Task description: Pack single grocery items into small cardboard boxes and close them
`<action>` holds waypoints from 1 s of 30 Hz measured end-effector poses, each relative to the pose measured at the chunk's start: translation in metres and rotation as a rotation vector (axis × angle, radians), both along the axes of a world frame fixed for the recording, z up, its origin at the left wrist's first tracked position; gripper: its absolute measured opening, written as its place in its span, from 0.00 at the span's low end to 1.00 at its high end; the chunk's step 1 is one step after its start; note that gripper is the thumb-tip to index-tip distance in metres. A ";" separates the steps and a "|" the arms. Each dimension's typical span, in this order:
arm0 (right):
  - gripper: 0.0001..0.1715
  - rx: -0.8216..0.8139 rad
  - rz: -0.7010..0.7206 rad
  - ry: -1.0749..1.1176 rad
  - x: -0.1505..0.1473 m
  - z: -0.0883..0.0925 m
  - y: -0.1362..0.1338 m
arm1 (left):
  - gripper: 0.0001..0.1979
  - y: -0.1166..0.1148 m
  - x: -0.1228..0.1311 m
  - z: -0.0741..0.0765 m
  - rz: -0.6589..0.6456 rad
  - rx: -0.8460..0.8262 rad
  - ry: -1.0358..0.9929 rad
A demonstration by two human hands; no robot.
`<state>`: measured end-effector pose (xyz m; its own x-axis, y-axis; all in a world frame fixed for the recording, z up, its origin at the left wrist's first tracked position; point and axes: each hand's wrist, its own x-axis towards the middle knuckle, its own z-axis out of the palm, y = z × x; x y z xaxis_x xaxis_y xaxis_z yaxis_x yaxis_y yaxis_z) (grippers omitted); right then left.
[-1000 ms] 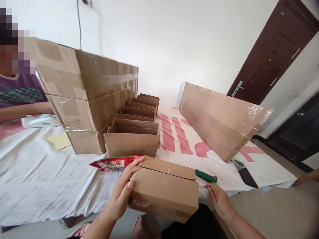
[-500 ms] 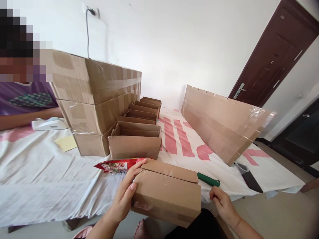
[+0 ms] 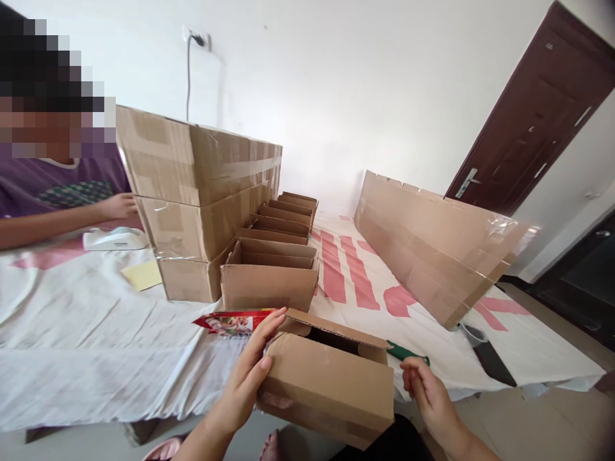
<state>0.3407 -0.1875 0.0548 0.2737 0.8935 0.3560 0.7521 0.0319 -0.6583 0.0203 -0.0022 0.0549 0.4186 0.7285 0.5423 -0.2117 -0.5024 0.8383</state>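
Observation:
At the table's front edge, my left hand [image 3: 252, 368] grips the left end of a small cardboard box [image 3: 331, 384], fingers over the top and thumb on the near face. The box's top flap [image 3: 336, 330] stands partly raised, leaving a dark gap. My right hand [image 3: 425, 387] is apart from the box, just off its right end, with curled fingers; whether anything is in them is hidden. Just behind that hand lies a green handle [image 3: 406, 352], partly covered by the box and fingers. A red printed packet [image 3: 235, 322] lies behind my left hand.
Stacked taped cartons [image 3: 182, 218] stand at left, beside a row of open cardboard boxes [image 3: 269, 282]. A large cardboard panel [image 3: 423, 243] stands at right. A co-worker's hand [image 3: 118, 206] is beside the stack, above a white device [image 3: 115, 239]. A yellow paper [image 3: 143, 275] lies on the cloth.
The box's top flap has lifted, opening a gap. My right hand's fingers have loosened slightly from a tighter fist. The co-worker's hand has risen toward the stacked cartons. The view has shifted slightly.

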 end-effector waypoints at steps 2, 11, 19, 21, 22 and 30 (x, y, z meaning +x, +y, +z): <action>0.18 0.117 0.099 -0.057 -0.010 0.019 0.004 | 0.24 -0.001 0.001 -0.001 -0.011 -0.020 -0.021; 0.11 0.216 0.326 -0.159 -0.037 0.075 0.021 | 0.14 -0.001 -0.002 -0.003 -0.016 -0.106 -0.059; 0.18 -0.121 0.636 -0.010 -0.054 0.115 0.052 | 0.09 -0.009 -0.009 0.004 -0.361 -0.106 -0.106; 0.16 -0.223 0.667 -0.148 -0.065 0.125 0.059 | 0.08 -0.009 -0.010 0.004 -0.381 -0.102 -0.105; 0.16 -0.280 0.655 -0.238 -0.070 0.128 0.062 | 0.08 -0.009 -0.011 0.004 -0.388 -0.099 -0.101; 0.25 -0.727 0.380 -0.889 -0.100 0.131 0.091 | 0.20 -0.009 -0.008 0.005 -0.293 -0.081 0.060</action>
<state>0.2411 -0.0966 0.1860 -0.1348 0.9334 -0.3326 0.9742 0.1862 0.1277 0.0125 -0.0108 0.0597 0.6470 0.6116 0.4554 -0.2867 -0.3582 0.8885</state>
